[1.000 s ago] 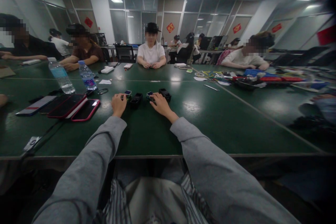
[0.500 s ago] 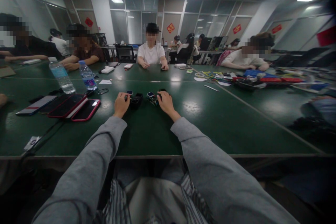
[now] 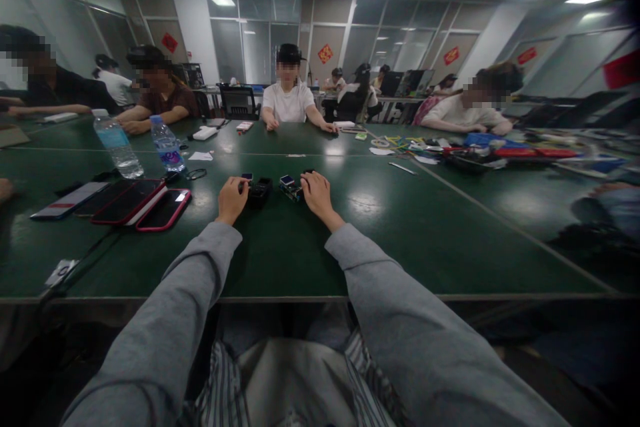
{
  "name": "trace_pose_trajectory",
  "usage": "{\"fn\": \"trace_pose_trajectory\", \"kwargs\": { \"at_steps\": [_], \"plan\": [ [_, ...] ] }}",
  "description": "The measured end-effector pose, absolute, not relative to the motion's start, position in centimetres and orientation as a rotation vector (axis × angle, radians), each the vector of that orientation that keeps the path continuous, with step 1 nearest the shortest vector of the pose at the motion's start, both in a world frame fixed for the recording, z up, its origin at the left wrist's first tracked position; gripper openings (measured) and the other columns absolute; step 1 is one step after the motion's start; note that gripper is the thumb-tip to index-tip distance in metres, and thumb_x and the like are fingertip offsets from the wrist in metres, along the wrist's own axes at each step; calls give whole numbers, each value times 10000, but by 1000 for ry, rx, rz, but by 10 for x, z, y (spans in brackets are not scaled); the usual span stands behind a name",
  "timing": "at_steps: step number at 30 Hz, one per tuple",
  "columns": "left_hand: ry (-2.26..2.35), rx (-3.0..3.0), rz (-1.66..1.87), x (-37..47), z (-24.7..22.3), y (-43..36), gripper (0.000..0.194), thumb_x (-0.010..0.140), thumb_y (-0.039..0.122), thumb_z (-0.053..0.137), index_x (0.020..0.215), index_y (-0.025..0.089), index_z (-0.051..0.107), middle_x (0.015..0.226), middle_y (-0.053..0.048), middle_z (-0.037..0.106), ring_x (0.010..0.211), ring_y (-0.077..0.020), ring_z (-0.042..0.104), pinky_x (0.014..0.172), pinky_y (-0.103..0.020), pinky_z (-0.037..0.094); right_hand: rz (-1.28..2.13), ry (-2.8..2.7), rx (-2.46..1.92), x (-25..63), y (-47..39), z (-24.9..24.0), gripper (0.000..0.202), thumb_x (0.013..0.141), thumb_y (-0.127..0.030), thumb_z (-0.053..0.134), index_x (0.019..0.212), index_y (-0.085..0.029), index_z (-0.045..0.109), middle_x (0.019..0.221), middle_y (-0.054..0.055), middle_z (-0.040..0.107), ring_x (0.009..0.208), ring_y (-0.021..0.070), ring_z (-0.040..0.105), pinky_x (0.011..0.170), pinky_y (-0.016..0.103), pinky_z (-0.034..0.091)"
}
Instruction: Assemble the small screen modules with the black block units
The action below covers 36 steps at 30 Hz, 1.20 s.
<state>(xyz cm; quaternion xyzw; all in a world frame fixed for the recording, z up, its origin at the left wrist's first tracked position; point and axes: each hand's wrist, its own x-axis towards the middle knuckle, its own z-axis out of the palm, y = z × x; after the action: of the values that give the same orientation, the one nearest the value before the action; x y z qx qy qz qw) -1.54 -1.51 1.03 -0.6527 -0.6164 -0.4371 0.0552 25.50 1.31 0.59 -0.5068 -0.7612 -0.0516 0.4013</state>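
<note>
My left hand (image 3: 233, 200) rests on the green table with its fingers curled round a small dark part, mostly hidden by them. Just beyond its fingertips a small screen module (image 3: 247, 177) shows. Beside that hand stands a black open casing (image 3: 260, 191). To the casing's right lies a small circuit board with a screen (image 3: 289, 187), close to the fingertips of my right hand (image 3: 317, 193). The right fingers are bent over a dark object whose edge peeks out at the top; its kind is hidden.
Left of my hands lie several phones, one a red-edged phone (image 3: 164, 209), with a blue-capped bottle (image 3: 167, 145) and a blue-labelled bottle (image 3: 117, 145) behind. A pen-like stick (image 3: 403, 168) and a heap of cables (image 3: 415, 145) lie right. A person (image 3: 289, 97) sits opposite; others sit around.
Both my hands have stayed almost in place, with only slight finger shifts. The person opposite has moved a hand outward, toward the right of the view.
</note>
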Motion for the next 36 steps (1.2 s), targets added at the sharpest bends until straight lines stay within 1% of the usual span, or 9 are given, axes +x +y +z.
{"fn": "trace_pose_trajectory", "kwargs": {
  "at_steps": [3,6,10,18,23,28,31,34,36],
  "plan": [
    [-1857,-1982,-1324,-16,10,-15,232,920,285,461,1001,199,661,1031,-81,634,851,-196,611,826,-331,480,-131,-2014,-1194,251,10,6,449,1009,-414,336,1366,-187,487,1411,110,501,1376,259,355,1127,468,263],
    [-1847,-1980,-1316,-17,9,-14,235,922,291,458,999,198,660,1028,-81,636,836,-195,608,811,-330,479,-16,-2193,-1154,246,7,2,503,967,-381,451,1429,-191,401,1393,126,496,1295,271,456,1076,462,365],
    [-1839,-1993,-1302,-17,8,-14,231,921,286,456,996,201,658,1028,-79,639,860,-200,605,812,-331,478,114,-2232,-1123,241,3,-1,552,934,-299,490,1452,-175,343,1340,138,500,1191,262,540,969,421,483],
    [-1822,-2006,-1314,-19,4,-12,230,923,286,456,995,199,657,1017,-82,641,904,-212,589,842,-347,477,304,-2363,-928,276,-74,18,580,919,-282,511,1463,-261,310,1362,98,498,1223,253,533,1033,460,452],
    [-1782,-1972,-1271,-20,4,-10,225,913,260,468,982,190,670,1014,-98,648,991,-249,552,924,-396,446,493,-2407,-1000,370,-133,26,532,949,-369,463,1458,-298,324,1439,66,456,1300,253,478,1107,475,384],
    [-1787,-1999,-1275,-19,4,-14,236,914,256,461,992,192,674,1020,-101,646,982,-252,547,913,-404,451,271,-2137,-1422,554,-133,2,598,879,-530,504,1422,-302,396,1390,146,502,1228,358,531,1039,535,422],
    [-1793,-1966,-1316,-19,6,-14,238,912,257,464,976,185,682,1021,-104,646,997,-254,546,930,-411,448,-49,-1856,-1623,650,-138,-9,682,808,-664,478,1396,-323,432,1311,178,549,1164,451,548,967,626,411],
    [-1807,-1968,-1419,-15,23,-18,230,910,267,476,956,189,687,1020,-96,656,1022,-246,557,966,-417,438,-239,-1689,-1685,685,-156,-6,690,839,-701,357,1439,-360,372,1398,129,483,1259,471,463,990,673,339],
    [-1760,-1985,-1605,-4,47,-36,234,912,300,487,982,195,685,1054,-86,663,1049,-232,566,995,-415,427,-403,-1645,-1670,679,-166,1,697,868,-699,295,1473,-353,324,1454,148,416,1293,457,434,1001,674,307]
  ]
}}
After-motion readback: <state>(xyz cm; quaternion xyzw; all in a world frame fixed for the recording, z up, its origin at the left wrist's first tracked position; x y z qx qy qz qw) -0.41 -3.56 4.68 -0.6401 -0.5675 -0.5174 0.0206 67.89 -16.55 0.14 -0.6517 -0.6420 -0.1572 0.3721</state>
